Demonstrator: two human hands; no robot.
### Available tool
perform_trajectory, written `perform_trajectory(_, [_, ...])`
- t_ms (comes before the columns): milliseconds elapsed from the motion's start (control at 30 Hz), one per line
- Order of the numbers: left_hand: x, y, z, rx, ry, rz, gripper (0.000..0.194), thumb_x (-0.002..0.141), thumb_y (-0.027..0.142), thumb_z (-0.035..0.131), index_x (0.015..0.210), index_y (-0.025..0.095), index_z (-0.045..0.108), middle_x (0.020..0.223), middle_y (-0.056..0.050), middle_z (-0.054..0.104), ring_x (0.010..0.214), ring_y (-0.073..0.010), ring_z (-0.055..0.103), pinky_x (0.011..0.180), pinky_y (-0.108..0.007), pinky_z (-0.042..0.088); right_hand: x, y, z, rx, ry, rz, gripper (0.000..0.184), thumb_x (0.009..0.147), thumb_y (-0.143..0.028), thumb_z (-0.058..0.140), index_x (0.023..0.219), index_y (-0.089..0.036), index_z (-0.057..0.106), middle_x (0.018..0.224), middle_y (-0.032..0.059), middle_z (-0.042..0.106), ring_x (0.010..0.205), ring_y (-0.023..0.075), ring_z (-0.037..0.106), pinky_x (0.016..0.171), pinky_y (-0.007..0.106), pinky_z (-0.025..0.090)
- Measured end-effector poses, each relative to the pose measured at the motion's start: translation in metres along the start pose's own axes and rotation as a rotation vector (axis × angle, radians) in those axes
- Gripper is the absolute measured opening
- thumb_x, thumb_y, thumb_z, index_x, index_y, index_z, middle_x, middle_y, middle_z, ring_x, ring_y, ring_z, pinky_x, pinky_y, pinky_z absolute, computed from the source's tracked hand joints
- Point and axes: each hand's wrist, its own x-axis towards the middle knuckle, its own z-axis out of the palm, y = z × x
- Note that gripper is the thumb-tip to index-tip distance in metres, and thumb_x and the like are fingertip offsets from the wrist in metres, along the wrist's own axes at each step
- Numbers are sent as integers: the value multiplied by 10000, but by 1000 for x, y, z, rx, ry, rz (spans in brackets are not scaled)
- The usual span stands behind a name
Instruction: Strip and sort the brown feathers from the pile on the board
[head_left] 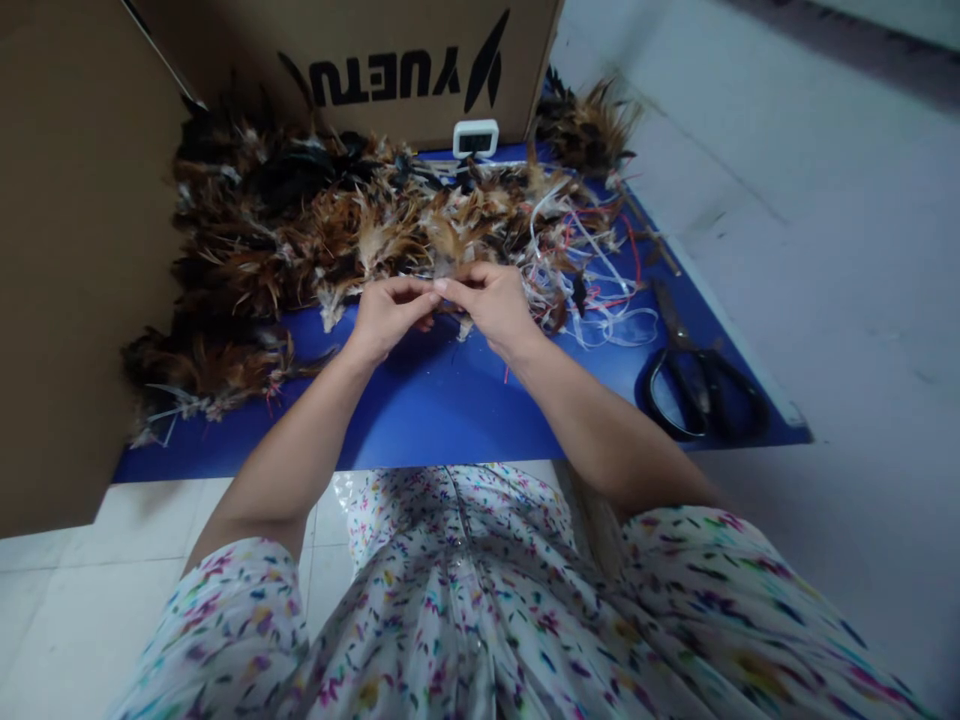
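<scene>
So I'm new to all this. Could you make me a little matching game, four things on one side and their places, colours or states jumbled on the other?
Things:
1. Scissors
2. Small device with a dark screen
3. Feathers
4. Left hand and right hand

Places, colours, states:
A. Mostly brown and black, heaped in clumps
B. Fingertips close together
C. Black handles, near the tabletop's right edge
D. White casing, just in front of the printed carton

Right pairs: 1-C, 2-D, 3-A, 4-B

A loose white garment (465, 620) with short sleeves (240, 610), scattered with small multicoloured, petal-like flecks.
</scene>
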Motion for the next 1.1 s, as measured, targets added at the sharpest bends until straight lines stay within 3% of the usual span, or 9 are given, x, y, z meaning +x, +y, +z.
perform_trajectory(133, [-1,-5,3,204,94,142,228,774,388,785,788,162,759,626,-10,701,492,-93,605,507,-208,462,-1,1,2,-10,28,-7,287,689,-439,828,701,-183,700,701,5,687,684,141,620,701,313,544])
perform_trajectory(300, [-5,-2,3,432,168,329,128,829,293,730,807,180,785,723,-35,742,678,-130,670,652,-236,486,-1,5,6,2,46,1,250,737,-407,795,699,-185,686,714,7,688,684,140,632,700,313,554])
perform_trajectory(500, [-5,3,2,496,172,386,109,834,239,714,758,197,779,715,-25,734,702,-138,661,701,-255,485,-1,6,10,-19,87,4,118,750,-234,760,675,-180,685,684,-13,665,670,123,610,700,293,529])
perform_trajectory(700, [1,-1,-4,304,209,246,129,815,297,728,753,190,765,582,11,658,555,-109,606,582,-225,483,4,4,-2,-154,-23,-82,98,791,-274,739,794,-177,728,779,9,712,720,138,625,720,303,524])
perform_trajectory(900, [14,-2,-21,29,264,62,153,822,306,724,722,190,722,552,19,629,463,-83,552,470,-196,436,6,12,-8,-713,-138,-269,119,831,-118,669,891,-167,759,905,60,707,823,188,637,837,361,517])
perform_trajectory(1100, [20,-7,-33,-37,299,-1,128,834,305,712,765,196,706,683,-2,688,503,-80,577,478,-195,450,2,15,7,-1116,-237,-294,222,917,-241,642,1089,-144,744,1093,145,687,1083,309,596,982,467,465])
